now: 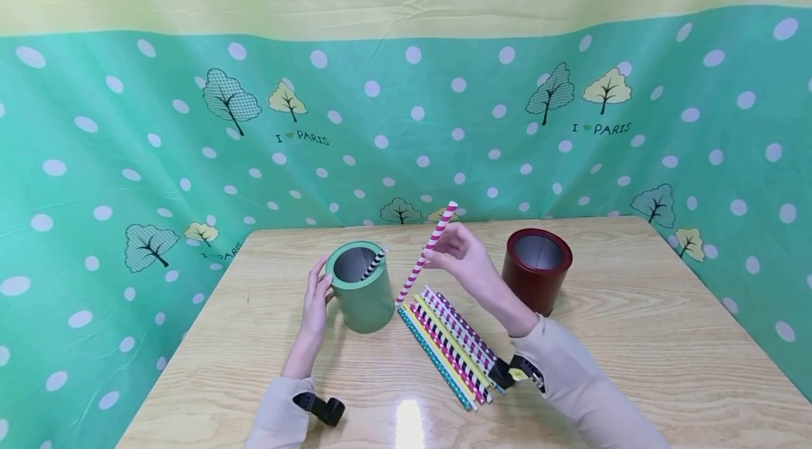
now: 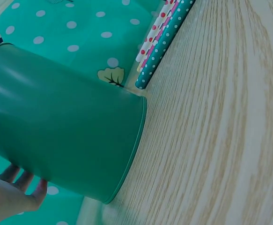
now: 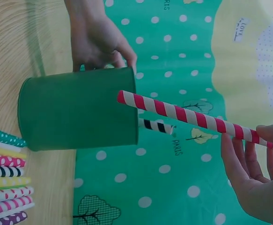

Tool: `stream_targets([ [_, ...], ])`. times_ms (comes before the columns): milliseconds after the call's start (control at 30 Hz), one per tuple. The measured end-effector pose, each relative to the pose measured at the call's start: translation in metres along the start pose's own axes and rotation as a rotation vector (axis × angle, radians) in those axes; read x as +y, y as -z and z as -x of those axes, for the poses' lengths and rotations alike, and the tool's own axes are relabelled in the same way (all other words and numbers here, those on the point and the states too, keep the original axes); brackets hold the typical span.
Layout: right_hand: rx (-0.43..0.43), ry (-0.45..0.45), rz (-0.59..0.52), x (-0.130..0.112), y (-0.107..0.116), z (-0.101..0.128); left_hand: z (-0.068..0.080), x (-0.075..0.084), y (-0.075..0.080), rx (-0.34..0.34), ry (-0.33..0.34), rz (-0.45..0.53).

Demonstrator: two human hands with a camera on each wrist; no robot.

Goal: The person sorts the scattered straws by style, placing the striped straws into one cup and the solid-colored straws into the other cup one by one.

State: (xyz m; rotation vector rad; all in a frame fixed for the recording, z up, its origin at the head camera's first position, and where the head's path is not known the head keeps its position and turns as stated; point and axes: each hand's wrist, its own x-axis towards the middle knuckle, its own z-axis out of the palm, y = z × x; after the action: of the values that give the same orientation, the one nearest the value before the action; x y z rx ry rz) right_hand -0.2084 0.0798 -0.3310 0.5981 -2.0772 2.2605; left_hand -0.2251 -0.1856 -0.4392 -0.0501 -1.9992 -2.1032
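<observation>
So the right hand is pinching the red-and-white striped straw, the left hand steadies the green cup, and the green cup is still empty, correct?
Not quite: the green cup is not empty. The head view shows a black-and-white striped straw already standing in it. The rest holds: the right hand pinches the red-and-white striped straw, and the left hand steadies the cup.

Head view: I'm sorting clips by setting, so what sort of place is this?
Probably a staged tabletop booth, not a lived-in room: a wooden table closed in by a polka-dot tree-print cloth backdrop, with only paper straws and two cups, green and dark red.
</observation>
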Motion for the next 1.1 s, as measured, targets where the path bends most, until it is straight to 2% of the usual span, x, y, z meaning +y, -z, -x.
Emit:
stream_targets([
  [333,0.009,0.087,-0.015,-0.011,-0.011,-0.005,0.000,0.000,0.000,0.011,0.010,-0.008],
  [567,0.036,0.109,-0.032,-0.013,-0.021,-0.011,0.001,0.001,-0.001,0.004,0.009,-0.005],
  [1100,0.043,0.133,0.001,0.001,-0.036,-0.022,0.002,0.002,-0.001,0.006,0.015,-0.003],
])
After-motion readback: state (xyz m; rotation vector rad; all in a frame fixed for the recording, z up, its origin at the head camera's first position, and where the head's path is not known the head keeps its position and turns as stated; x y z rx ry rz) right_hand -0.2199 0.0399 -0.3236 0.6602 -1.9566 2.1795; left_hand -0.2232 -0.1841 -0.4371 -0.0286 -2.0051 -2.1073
